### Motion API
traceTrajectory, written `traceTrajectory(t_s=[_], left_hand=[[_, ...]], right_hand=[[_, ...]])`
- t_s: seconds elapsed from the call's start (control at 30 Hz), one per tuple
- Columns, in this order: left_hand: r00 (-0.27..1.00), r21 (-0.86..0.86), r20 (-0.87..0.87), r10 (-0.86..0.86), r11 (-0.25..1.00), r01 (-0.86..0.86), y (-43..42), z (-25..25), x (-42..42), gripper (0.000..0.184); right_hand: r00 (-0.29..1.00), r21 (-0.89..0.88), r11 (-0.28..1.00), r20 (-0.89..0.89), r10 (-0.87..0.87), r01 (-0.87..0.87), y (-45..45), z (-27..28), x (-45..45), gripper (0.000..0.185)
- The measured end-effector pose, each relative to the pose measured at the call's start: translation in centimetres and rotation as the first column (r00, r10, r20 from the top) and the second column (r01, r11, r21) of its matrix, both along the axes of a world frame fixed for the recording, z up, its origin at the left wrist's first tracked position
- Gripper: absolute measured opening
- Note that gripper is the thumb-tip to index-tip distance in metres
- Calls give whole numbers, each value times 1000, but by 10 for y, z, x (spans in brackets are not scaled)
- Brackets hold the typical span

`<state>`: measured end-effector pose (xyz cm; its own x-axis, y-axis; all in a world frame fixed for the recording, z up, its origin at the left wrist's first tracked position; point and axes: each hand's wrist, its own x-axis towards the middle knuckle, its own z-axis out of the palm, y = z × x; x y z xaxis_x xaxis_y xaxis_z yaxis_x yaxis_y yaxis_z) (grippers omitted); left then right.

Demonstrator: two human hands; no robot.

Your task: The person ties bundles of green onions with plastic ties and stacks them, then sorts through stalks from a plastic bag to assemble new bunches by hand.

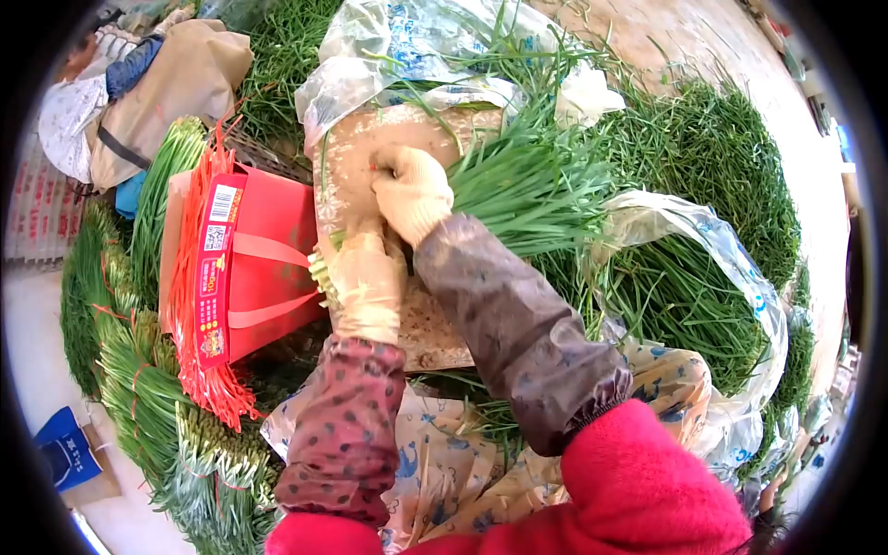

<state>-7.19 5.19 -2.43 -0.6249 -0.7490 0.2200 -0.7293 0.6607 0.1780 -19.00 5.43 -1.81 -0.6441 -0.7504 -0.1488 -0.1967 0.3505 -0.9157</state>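
Note:
Both of my hands wear tan gloves over a dirty wooden board (pixel 347 165). My left hand (pixel 367 277) is closed round the pale stem end of a bunch of green leafy stalks (pixel 541 190), whose leaves fan out to the right beyond my wrists. My right hand (pixel 413 190) is curled just above it, with a small bit of red at its fingertips, too small to make out. A red bag (pixel 277 264) stands left of the board, with a bundle of thin red ties (pixel 199 277) lying over its side.
Tied green bundles (pixel 148 388) are stacked at the left. Loose stalks (pixel 703 166) lie in a heap at the right, more inside a clear plastic bag (pixel 740 250). Crumpled plastic (pixel 407 42) covers the board's far edge. A tan cloth (pixel 176 92) lies at the upper left.

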Motion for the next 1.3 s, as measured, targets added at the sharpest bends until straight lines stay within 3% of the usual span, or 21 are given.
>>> traceTrajectory(t_s=[0.07, 0.1, 0.13, 0.2, 0.23, 0.27, 0.3, 0.37, 0.4, 0.43, 0.47, 0.57, 0.63, 0.83, 0.9, 0.97, 1.03, 1.07, 1.1, 1.17, 1.3], left_hand=[[996, -97, -92, -18, 995, 9, -5, -17, -1, 14], [994, 21, -112, 8, 1000, -5, -10, -19, -3, 14], [991, 141, -130, 36, 990, -18, -15, -21, -4, 14], [961, 46, -267, -68, 995, 83, -16, -26, 1, 17], [929, -21, -350, -124, 992, 124, -15, -30, 4, 18], [929, -21, -352, -116, 993, 116, -17, -39, 5, 18], [695, 461, -682, 227, 871, 168, -20, -49, 4, 17], [374, 751, -656, 656, 520, 406, -19, -53, 4, 15], [694, 481, -678, 245, 861, 167, -20, -42, 6, 14], [928, 5, -361, -94, 995, 103, -20, -34, 6, 14], [952, 33, -292, -92, 994, 106, -19, -32, 5, 12], [950, 8, -301, -87, 996, 94, -15, -30, 4, 10], [904, -96, -395, -166, 986, 139, -11, -29, 4, 11], [917, -99, -383, -110, 992, 78, -12, -38, 7, 12], [912, -135, -390, -130, 987, 83, -12, -39, 7, 13], [924, -105, -361, -123, 990, 91, -12, -38, 8, 14], [922, -102, -367, -125, 990, 94, -13, -40, 7, 13], [919, -102, -374, -125, 990, 93, -13, -41, 8, 12], [920, -101, -372, -122, 991, 90, -13, -40, 8, 12], [926, -60, -364, -98, 995, 82, -11, -35, 7, 10], [927, -36, -366, -80, 997, 72, -8, -29, 8, 9]], right_hand=[[996, 47, 997, 63, 63, -66, -18, -16, -7, 25], [997, 46, 997, 56, 59, -61, -21, -13, -7, 25], [994, 24, 994, -29, 108, -107, -22, -11, -6, 24], [955, -21, 968, -171, 241, -248, -15, 3, -3, 21], [853, -68, 895, -344, 393, -440, -8, 4, -4, 32], [809, -89, 873, -430, 401, -480, 4, 5, -2, 40], [759, -105, 849, -513, 400, -518, 19, 11, -1, 48], [586, 57, 856, -705, 399, -514, 49, 25, -15, 65], [542, 70, 823, -720, 432, -563, 62, 32, -25, 67], [565, 1, 828, -730, 384, -561, 78, 42, -31, 55], [583, -11, 839, -725, 368, -544, 93, 46, -40, 46], [715, -79, 941, -671, 195, -330, 119, 46, -70, 25], [751, -8, 985, -647, 127, -174, 127, 29, -79, 23], [841, 184, 974, -499, 208, -132, 147, 4, -68, 24], [980, 31, 999, -200, -4, 10, 145, -4, -67, 25], [962, -2, 998, -267, -63, 65, 140, -7, -71, 23], [959, 176, 984, -272, 74, -26, 134, 6, -76, 23], [917, 197, 980, -393, 72, 8, 130, 9, -74, 26], [917, 198, 980, -391, 75, 5, 124, 16, -74, 26], [882, 541, 834, -339, 329, -104, 109, 29, -80, 30], [840, 444, 881, -407, 358, -161, 100, 18, -83, 31]])
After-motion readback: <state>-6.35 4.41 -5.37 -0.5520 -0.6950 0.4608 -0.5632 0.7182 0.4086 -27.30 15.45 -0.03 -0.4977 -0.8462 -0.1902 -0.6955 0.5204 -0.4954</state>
